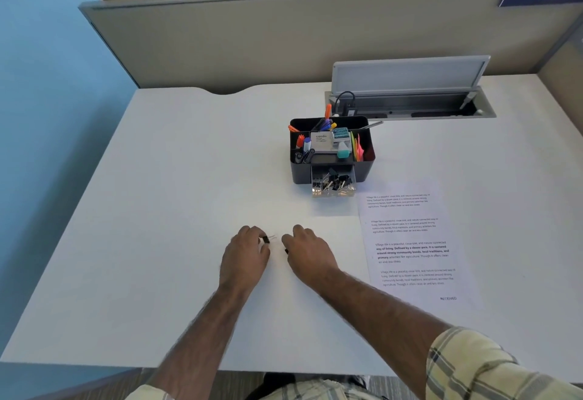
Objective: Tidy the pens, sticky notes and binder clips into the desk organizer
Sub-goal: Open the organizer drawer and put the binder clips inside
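Observation:
My left hand (247, 253) pinches a small black binder clip (266, 238) with silver wire handles, low over the white desk. My right hand (307, 253) lies just to its right with fingers curled over another small black clip (286, 251), mostly hidden under the hand. Farther back stands the black desk organizer (366, 168), holding pens (325, 123) at the rear and bright sticky notes (358, 149) on the right. Its clear front drawer (333, 191) is pulled out with several binder clips inside.
A printed paper sheet (413, 242) lies on the desk right of my right hand, touching the organizer's front corner. Behind the organizer an open cable hatch (410, 106) with a raised lid is set into the desk. A grey partition (252, 37) closes the back.

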`<state>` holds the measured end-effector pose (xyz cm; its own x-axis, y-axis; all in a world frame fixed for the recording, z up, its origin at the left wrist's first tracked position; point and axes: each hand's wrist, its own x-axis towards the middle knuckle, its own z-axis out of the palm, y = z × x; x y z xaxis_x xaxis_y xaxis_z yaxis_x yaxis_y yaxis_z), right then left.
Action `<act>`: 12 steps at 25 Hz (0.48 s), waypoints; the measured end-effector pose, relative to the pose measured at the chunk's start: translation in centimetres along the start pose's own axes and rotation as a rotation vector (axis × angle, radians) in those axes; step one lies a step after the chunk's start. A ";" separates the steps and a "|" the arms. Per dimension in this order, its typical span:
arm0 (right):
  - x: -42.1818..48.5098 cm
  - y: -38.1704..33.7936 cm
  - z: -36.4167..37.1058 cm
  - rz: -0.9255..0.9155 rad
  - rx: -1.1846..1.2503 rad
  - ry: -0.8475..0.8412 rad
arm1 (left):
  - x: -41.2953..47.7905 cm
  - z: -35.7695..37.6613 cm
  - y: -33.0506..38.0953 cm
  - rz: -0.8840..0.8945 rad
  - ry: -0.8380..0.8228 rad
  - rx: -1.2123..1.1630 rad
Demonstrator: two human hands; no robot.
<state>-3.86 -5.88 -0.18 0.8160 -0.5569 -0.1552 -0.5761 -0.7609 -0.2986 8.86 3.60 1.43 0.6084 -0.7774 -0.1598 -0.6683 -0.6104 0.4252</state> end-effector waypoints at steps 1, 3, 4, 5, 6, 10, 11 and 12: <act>-0.2 0.4 0.0 -0.020 -0.008 0.007 | 0.3 -0.5 0.8 0.010 0.022 -0.027; -0.7 1.2 -0.1 -0.049 -0.021 0.029 | 1.2 -1.6 3.6 0.066 0.065 -0.076; -0.9 1.5 -0.1 -0.054 -0.022 0.031 | 2.0 -2.0 5.4 0.106 0.085 -0.087; -1.2 1.8 -0.2 -0.060 -0.021 0.037 | 3.0 -2.2 7.3 0.149 0.105 -0.090; -1.5 2.0 -0.1 -0.065 -0.019 0.040 | 4.1 -2.2 9.1 0.192 0.123 -0.088; -2.5 2.4 0.2 -0.065 -0.001 0.064 | 7.5 -1.8 14.1 0.247 0.128 -0.055; -2.7 2.5 0.4 -0.057 -0.008 0.061 | 8.0 -1.6 14.5 0.244 0.124 -0.040; -2.8 2.6 0.7 -0.048 -0.008 0.066 | 8.2 -1.5 14.6 0.241 0.122 -0.036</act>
<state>-7.66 -6.07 -1.13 0.8378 -0.5403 -0.0786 -0.5372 -0.7897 -0.2962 4.72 -11.46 7.64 0.4818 -0.8744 0.0578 -0.7859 -0.4020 0.4699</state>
